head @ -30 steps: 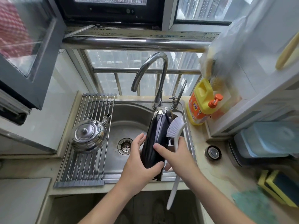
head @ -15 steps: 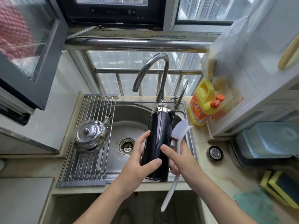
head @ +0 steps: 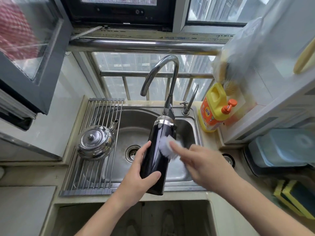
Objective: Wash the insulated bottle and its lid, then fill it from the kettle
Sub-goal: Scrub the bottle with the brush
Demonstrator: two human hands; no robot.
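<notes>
One bottle (head: 156, 150), mouth away, is being gripped by the left hand (head: 139, 179). A brush (head: 167, 147) is being held against it by the right hand (head: 204, 166).

Yellow plastic detergent jug with orange pump (head: 214, 109) right of centre, grey roll-up metal drying rack (head: 88, 178) lower left, pale blue lidded plastic box (head: 286, 147) at right edge, steel window rail (head: 144, 46) across top

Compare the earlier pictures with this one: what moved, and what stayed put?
The right hand swung the brush leftward, from beside the bottle onto its side, bristles against it. The left hand still grips the bottle; the kettle stays on the rack.
</notes>
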